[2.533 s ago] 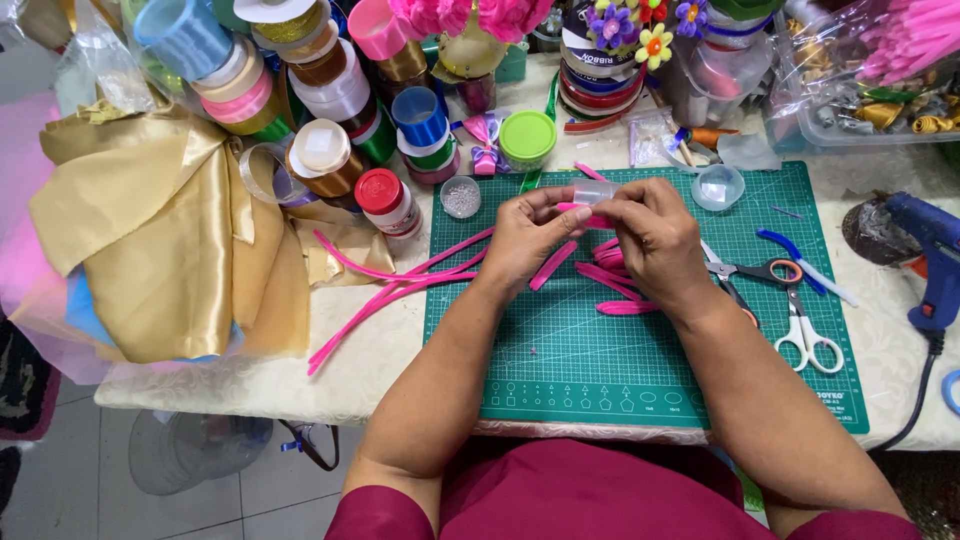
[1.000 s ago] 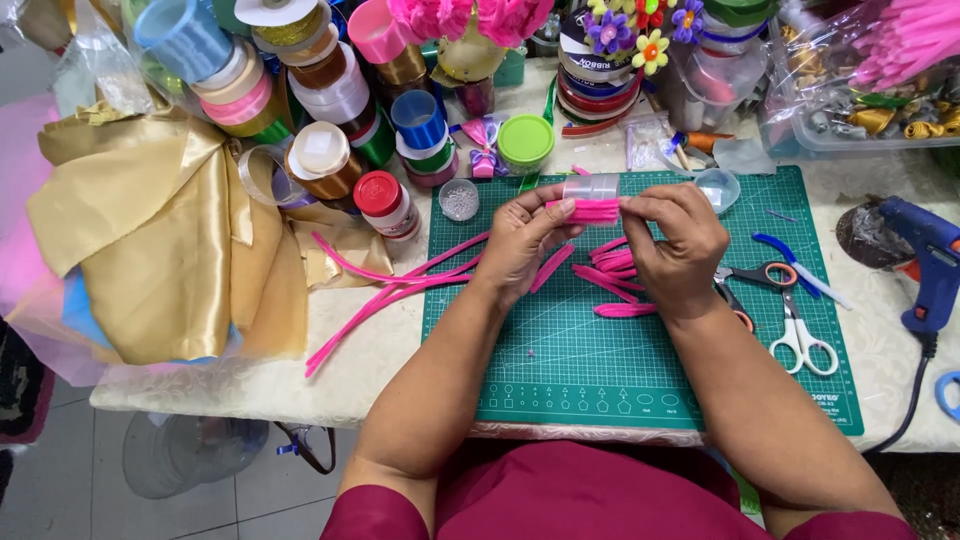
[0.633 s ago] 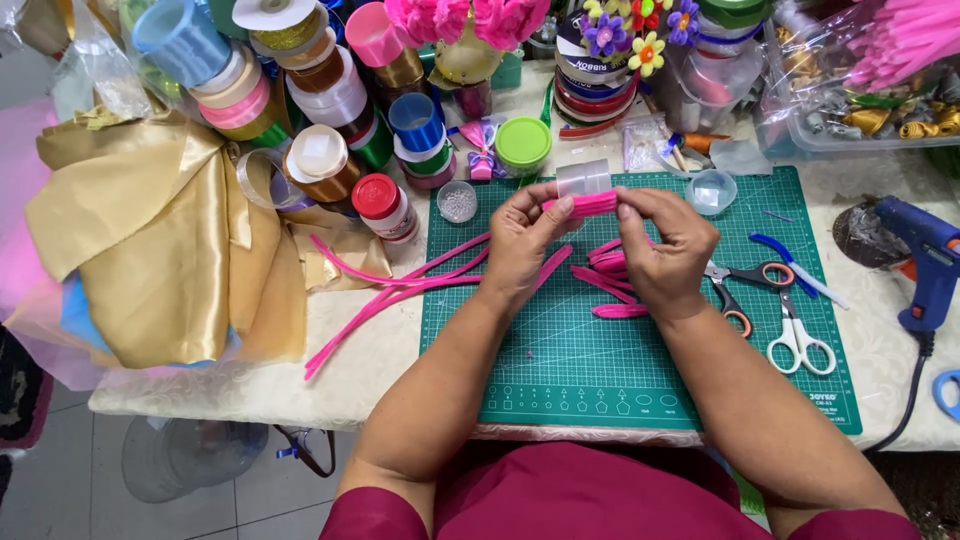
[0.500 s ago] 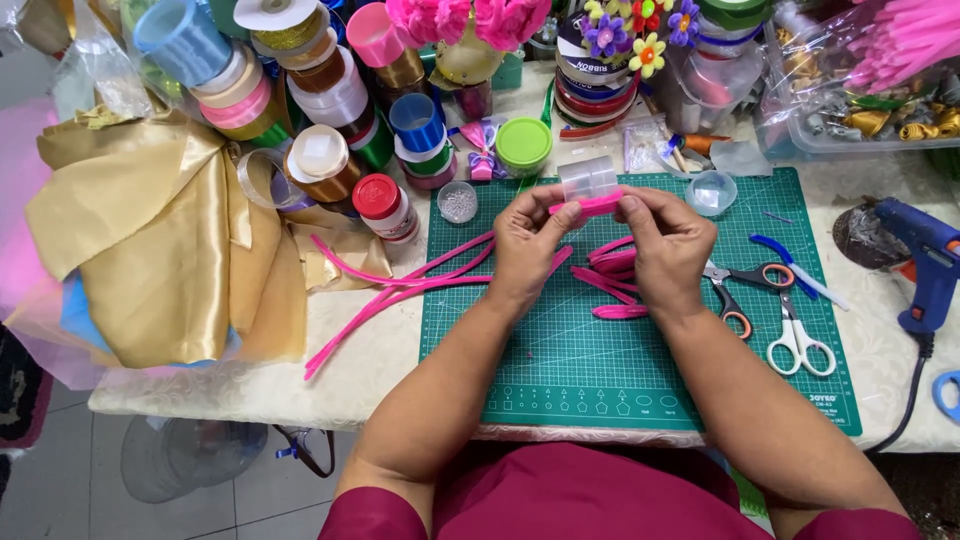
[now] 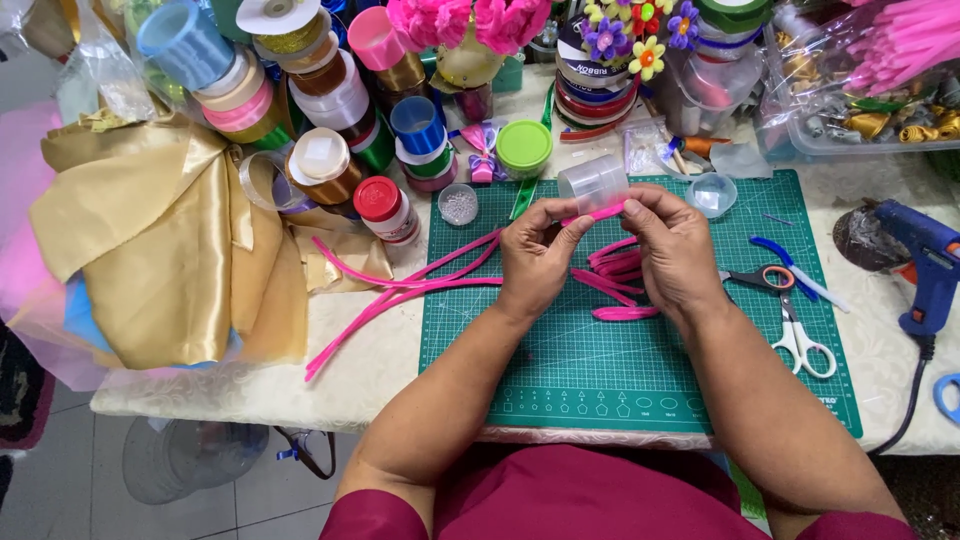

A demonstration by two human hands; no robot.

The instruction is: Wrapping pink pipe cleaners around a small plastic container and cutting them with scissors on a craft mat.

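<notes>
My left hand [image 5: 540, 255] and my right hand [image 5: 672, 248] are raised together over the green cutting mat [image 5: 620, 360]. Between their fingertips they pinch a short pink pipe cleaner [image 5: 603, 212], held level just below a small clear plastic cup [image 5: 594, 182]. Bent pink pipe-cleaner pieces [image 5: 622, 268] lie on the mat under my right hand. Long pink pipe cleaners [image 5: 400, 290] stretch from the mat leftwards onto the table.
Ribbon spools and jars [image 5: 300, 90] crowd the table's back. Gold fabric [image 5: 170, 250] is heaped at left. Scissors [image 5: 790, 315] lie at the mat's right edge, a blue glue gun [image 5: 925, 265] beyond them. A clear bin [image 5: 860, 90] sits at back right.
Both hands stay over the mat's far part, shifting slightly as the fingers work the pink piece. The clear cup now shows just above the fingertips.
</notes>
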